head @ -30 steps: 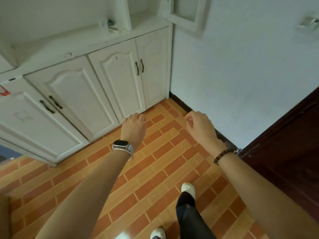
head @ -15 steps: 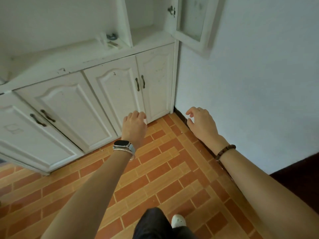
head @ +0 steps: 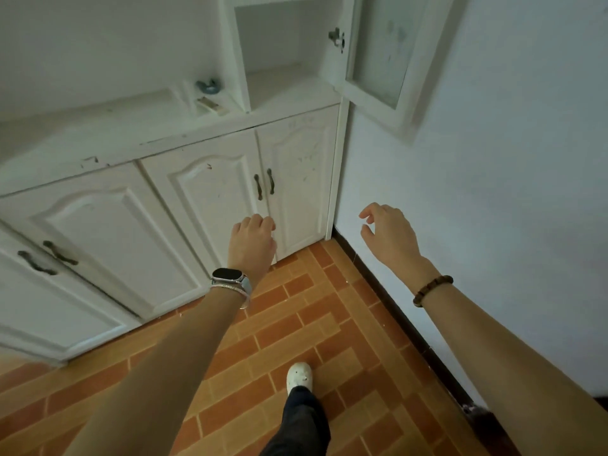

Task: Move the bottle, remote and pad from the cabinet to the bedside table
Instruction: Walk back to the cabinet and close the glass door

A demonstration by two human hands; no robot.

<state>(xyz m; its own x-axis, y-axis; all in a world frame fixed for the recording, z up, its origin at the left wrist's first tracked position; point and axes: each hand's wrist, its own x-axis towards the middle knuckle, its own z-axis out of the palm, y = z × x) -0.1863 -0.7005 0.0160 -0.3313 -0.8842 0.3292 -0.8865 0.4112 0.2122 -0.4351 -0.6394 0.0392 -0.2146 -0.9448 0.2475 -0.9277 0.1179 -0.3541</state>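
Observation:
The white cabinet [head: 164, 139] fills the upper left, with a bare-looking countertop and shut lower doors. On the countertop by the upright divider lie a small grey-blue object [head: 207, 86] and a pale flat oblong thing [head: 211, 105], which may be the remote. No bottle or pad shows. My left hand [head: 251, 245], with a watch on its wrist, hangs in front of the lower doors with loosely curled fingers and holds nothing. My right hand [head: 388, 232], with a bead bracelet on its wrist, floats before the wall, fingers relaxed and empty.
An upper compartment [head: 279, 60] stands open; its glass door [head: 378, 51] swings out to the right above my right hand. A white wall [head: 493, 192] with a dark skirting runs along the right. Orange brick-pattern floor lies below, with my foot [head: 298, 373] on it.
I have walked closer to the cabinet and the view has tilted up, showing the open upper compartment. Both hands have risen towards the cabinet, still empty. The dark furniture at right left the view.

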